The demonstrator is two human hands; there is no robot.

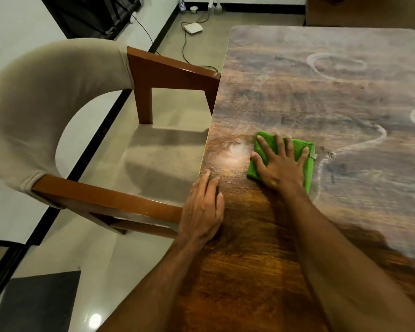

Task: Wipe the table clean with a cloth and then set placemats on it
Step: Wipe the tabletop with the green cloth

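Note:
A folded green cloth [308,164] lies flat on the dark wooden table [309,92], near its left edge. My right hand [279,164] presses down on the cloth with fingers spread and straight. My left hand [203,207] rests flat on the table's left edge, a little nearer to me than the cloth. The near part of the tabletop looks dark and glossy. The far and right parts carry a pale dusty film with curved wipe streaks. No placemat is in view.
A wooden armchair [139,200] with a beige padded back and seat stands against the table's left side. On the tiled floor beyond lie a white box [192,27] and black cables. A dark mat [38,303] lies at the lower left.

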